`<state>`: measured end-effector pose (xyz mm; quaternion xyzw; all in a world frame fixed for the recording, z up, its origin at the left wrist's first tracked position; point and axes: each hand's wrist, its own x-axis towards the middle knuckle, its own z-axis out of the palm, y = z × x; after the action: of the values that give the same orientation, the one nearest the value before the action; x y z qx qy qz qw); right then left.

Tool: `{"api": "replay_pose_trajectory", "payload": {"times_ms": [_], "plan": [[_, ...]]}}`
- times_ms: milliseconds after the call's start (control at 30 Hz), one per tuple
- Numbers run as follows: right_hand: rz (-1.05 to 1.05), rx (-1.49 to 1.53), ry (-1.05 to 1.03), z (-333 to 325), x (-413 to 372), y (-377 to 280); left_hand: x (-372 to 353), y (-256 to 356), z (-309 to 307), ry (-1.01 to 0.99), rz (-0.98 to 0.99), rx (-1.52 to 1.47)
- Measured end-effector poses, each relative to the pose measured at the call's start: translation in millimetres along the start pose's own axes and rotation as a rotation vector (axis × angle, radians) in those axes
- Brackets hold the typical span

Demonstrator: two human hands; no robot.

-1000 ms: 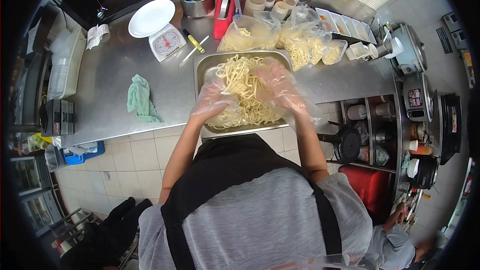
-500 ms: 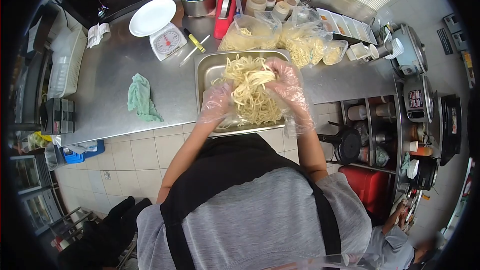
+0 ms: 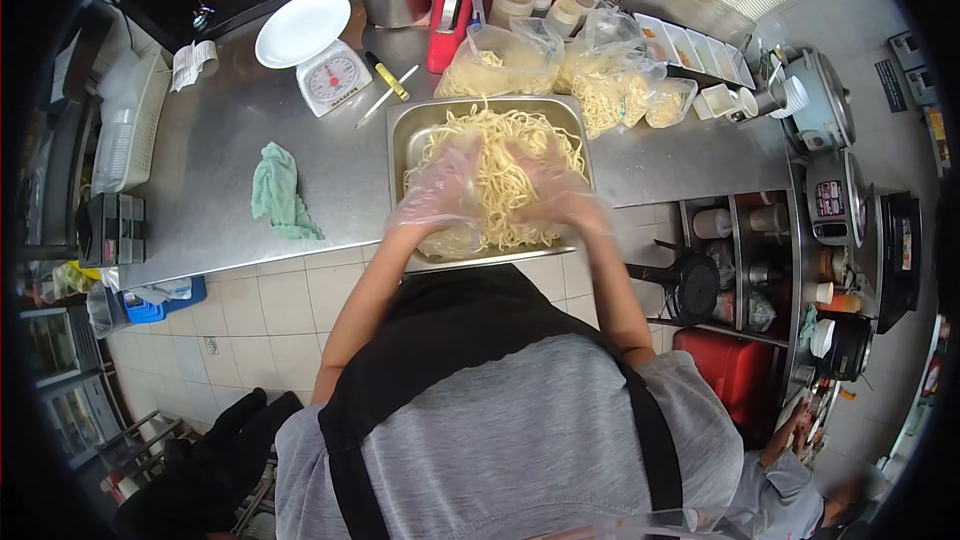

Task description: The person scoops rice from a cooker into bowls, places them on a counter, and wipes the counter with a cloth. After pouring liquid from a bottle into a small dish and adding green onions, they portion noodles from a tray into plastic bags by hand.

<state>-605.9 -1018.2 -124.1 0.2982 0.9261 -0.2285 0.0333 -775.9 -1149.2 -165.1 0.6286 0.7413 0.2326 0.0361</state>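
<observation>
- Step in hand, as I judge it: both hands are working through the loose noodles (image 3: 496,180), which lie heaped in the metal tray (image 3: 402,130) at the near edge of the steel counter (image 3: 200,190).
- The next move seems to call for loose, cupped fingers and strands kept inside the rim (a few sit close to the far edge).
- The left hand (image 3: 447,183) reaches in from the near left, the right hand (image 3: 548,183) from the near right; both forearms angle inward, and the noodles show between the hands.
- Both wear clear plastic gloves (image 3: 425,208).
- Grip: each hand touches the noodles, but blur and strands obscure the fingers; I cannot tell how far they are closed, or whether either holds any.
</observation>
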Motion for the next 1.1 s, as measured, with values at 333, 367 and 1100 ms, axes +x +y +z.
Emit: {"api": "replay_pose_trajectory", "payload": {"times_ms": [333,367,1100], "plan": [[-0.260,0.891,0.364,-21.3,14.1,-18.8,6.7,3.6,-19.0,0.283,-0.105,-0.707],[-0.242,0.774,0.383,-37.5,10.1,-25.2,6.4,4.9,-29.7,0.207,-0.159,-0.742],[0.079,0.188,0.152,35.3,-4.7,2.9,3.5,-12.7,40.3,0.178,-0.020,-0.114]]}}
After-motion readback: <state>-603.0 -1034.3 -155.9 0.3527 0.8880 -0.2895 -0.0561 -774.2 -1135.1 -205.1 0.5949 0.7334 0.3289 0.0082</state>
